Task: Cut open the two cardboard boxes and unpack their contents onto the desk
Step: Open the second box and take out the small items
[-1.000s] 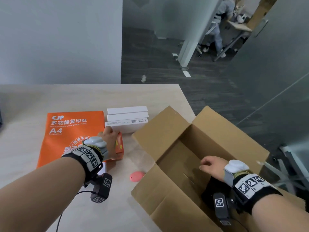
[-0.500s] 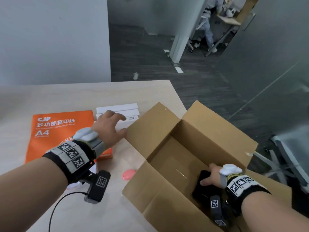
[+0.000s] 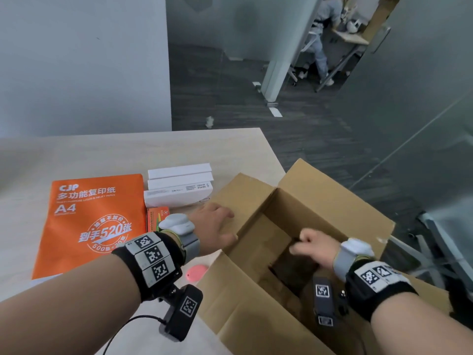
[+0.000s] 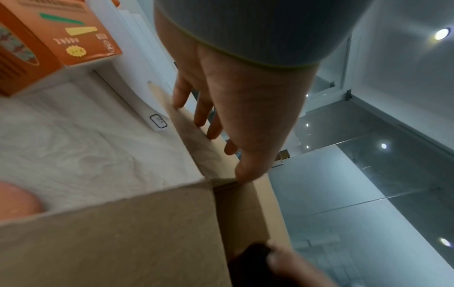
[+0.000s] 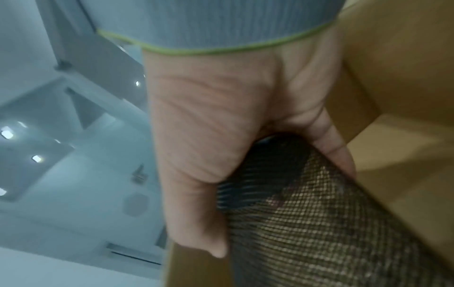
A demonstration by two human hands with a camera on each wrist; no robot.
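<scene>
An open cardboard box (image 3: 320, 198) stands at the desk's right edge, flaps up. My left hand (image 3: 217, 226) rests flat with straight fingers on its left flap (image 4: 196, 136). My right hand (image 3: 314, 248) is inside the box and grips a black mesh item (image 3: 294, 267) by its top edge; the mesh (image 5: 319, 223) fills the right wrist view under my thumb. Unpacked on the desk lie an orange A4 paper ream (image 3: 94, 219), several white boxes (image 3: 179, 188) and a small orange box (image 3: 156, 219).
A pink oval object (image 3: 196, 271) lies on the desk (image 3: 102, 155) by the box's near-left corner. The desk ends just right of the box, with dark floor beyond. A glass partition stands at right. A person sits at a far desk (image 3: 322, 47).
My left hand moved from the small orange box to the cardboard box's left flap. My right hand went down into the box, took hold of the black mesh item and is lifting it.
</scene>
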